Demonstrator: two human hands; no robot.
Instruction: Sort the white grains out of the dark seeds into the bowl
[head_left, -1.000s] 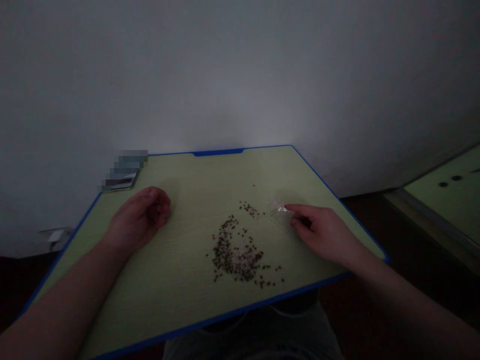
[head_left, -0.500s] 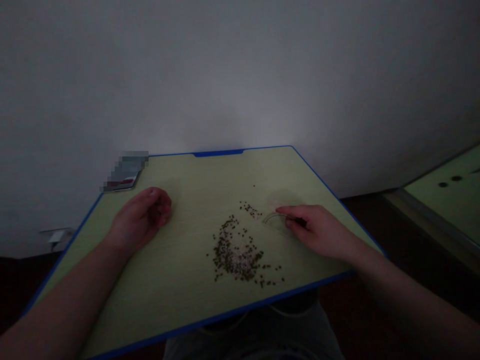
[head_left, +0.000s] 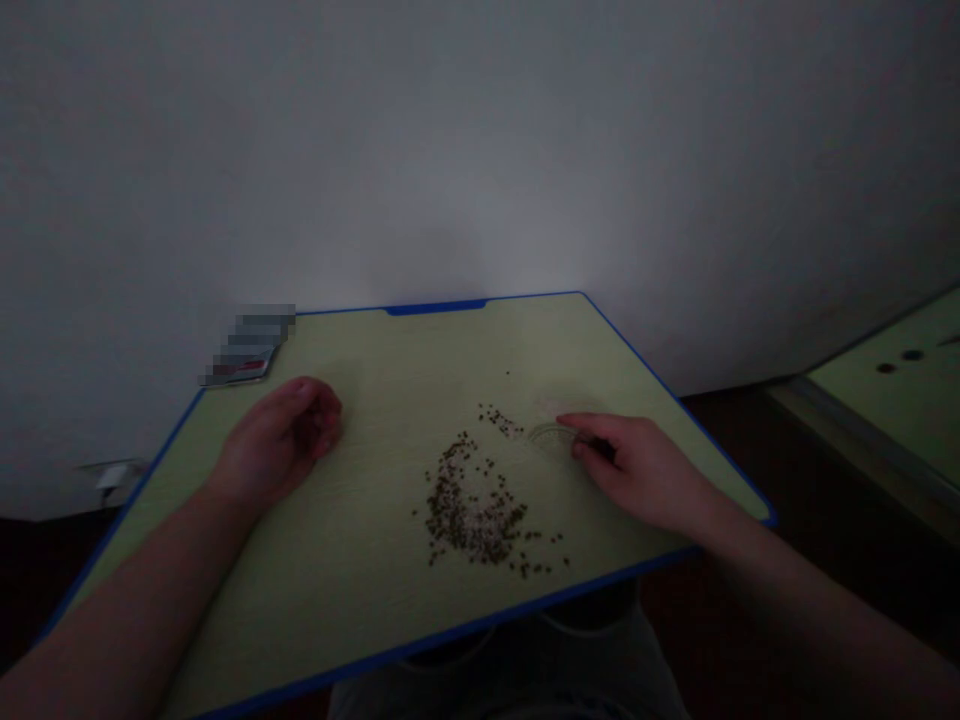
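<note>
On the table (head_left: 360, 580) lies a loose pile of small dark beans mixed with white rice-like grains (head_left: 476, 510). A thin trail of the same beans and grains (head_left: 501, 420) runs above it. To the right, my right hand (head_left: 637, 465) pinches a clear protractor (head_left: 551, 434) with a curved, finely marked edge; its outline is faint against the tabletop. My left hand (head_left: 277, 435) rests on its side at the left, fingers curled in, with nothing visible in them. It is well apart from the pile.
A flat dark item, partly pixelated, perhaps a phone (head_left: 251, 350), lies at the table's far left corner. A wall (head_left: 480, 150) stands behind the table. The blue table edge (head_left: 525, 607) runs close to my lap. A white plug (head_left: 116, 475) sits at the left wall.
The protractor tilts slightly flatter under my right hand, which has shifted a little. My left hand and the pile stay as they were.
</note>
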